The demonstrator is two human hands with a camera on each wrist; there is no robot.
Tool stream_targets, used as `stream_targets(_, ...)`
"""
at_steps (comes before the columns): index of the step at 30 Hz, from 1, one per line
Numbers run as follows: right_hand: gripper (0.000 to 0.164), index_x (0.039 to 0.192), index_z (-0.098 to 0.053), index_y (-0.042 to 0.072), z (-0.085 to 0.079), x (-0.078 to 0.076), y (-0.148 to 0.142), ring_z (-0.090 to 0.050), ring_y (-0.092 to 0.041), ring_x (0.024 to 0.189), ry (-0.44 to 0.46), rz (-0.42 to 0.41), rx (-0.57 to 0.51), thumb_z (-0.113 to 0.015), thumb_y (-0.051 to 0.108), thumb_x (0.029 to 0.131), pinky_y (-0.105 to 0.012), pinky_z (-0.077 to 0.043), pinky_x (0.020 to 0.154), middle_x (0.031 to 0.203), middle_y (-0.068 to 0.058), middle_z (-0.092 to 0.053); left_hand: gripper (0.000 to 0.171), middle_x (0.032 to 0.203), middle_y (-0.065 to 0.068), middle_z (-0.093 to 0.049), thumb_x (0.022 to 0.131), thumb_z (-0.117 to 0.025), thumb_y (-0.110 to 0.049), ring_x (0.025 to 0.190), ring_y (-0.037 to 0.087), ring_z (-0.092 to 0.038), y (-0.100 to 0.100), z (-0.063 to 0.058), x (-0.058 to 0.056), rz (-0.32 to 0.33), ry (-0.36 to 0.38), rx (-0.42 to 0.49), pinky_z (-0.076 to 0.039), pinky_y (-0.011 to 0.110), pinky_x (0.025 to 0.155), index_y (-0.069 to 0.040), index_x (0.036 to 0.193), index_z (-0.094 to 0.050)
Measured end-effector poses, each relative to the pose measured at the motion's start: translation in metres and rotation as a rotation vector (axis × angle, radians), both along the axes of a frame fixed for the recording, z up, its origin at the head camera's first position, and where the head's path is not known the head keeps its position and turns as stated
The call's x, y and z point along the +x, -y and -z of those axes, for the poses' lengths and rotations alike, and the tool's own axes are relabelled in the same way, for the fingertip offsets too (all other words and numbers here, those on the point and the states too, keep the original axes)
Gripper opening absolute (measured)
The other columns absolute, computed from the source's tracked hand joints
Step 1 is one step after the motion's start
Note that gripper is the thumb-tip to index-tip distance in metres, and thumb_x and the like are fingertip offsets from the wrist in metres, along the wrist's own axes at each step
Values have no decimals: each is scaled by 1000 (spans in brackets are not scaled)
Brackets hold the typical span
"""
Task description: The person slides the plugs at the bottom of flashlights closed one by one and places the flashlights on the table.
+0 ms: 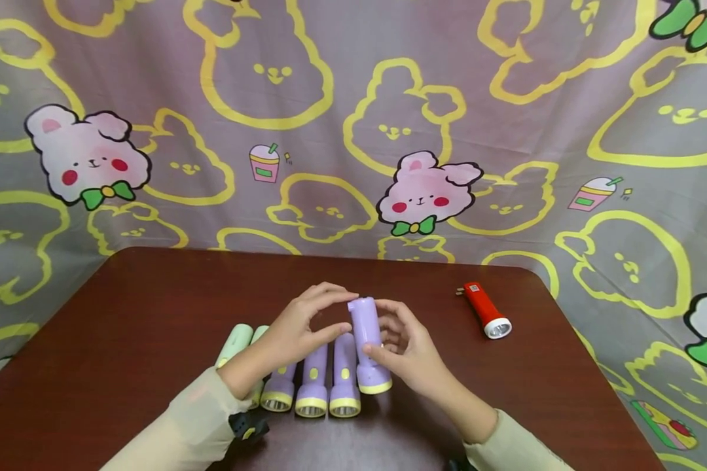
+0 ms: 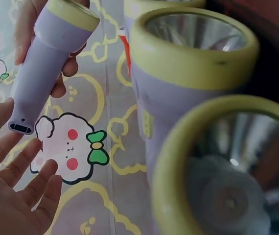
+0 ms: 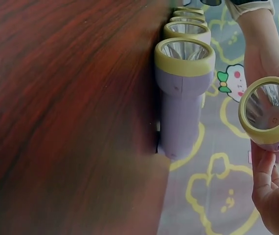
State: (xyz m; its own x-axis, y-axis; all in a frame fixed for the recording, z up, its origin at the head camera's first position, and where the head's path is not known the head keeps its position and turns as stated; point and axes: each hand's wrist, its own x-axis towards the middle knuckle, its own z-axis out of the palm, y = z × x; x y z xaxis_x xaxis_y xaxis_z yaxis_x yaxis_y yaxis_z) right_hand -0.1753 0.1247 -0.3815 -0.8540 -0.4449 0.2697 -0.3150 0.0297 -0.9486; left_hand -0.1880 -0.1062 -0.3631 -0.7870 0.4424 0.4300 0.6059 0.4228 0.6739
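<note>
My right hand grips a lavender flashlight with a yellow rim, raised above the table, lens end down and toward me. In the left wrist view its tail end, with a small dark slot, faces my left hand. That hand's fingers are spread, the fingertips right at the tail. Below lies a row of three more lavender flashlights, lenses toward me, with two mint green flashlights at its left end, partly hidden by my left arm. From the right wrist, the held flashlight's reflector shows.
A red flashlight with a white head and metal plug prongs lies at the right rear of the dark wooden table. Behind the table hangs a patterned curtain. A black wrist device sits at my left sleeve.
</note>
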Motion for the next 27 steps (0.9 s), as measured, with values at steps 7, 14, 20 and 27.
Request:
stream_targets(7, 59, 137, -43, -1, 0, -1, -1, -65, -10, 81, -20, 33, 37, -73, -3, 85, -24, -56, 70, 106, -28, -66, 48, 135, -5, -58, 93, -71, -26, 130, 17, -53, 16, 1, 5, -39, 3, -89, -48, 46, 103, -22, 138, -57)
stream_targets(14, 63, 138, -43, 3, 0, 1, -4, -66, -10, 80, 5, 51, 53, -75, -2, 84, -24, -56, 69, 106, -24, -67, 49, 137, -4, -58, 91, -73, -28, 130, 19, -53, 33, 2, 14, -103, 10, -135, -49, 48, 101, -24, 138, -57)
stream_targets(20, 63, 138, -43, 2, 2, 2, -7, -66, -11, 80, 4, 65, 73, -75, -1, 84, -25, -56, 70, 106, -25, -67, 51, 139, 1, -57, 90, -74, -30, 134, 23, -50, 44, 8, 21, -137, -6, -190, -46, 51, 104, -20, 137, -58)
stream_targets(27, 63, 138, -43, 3, 5, 2, -10, -66, -11, 80, 7, 81, 102, -75, 0, 84, -25, -55, 68, 105, -24, -68, 54, 143, 3, -56, 89, -74, -35, 140, 31, -44, 56, 18, 27, -198, 18, -256, -46, 59, 100, -20, 139, -57)
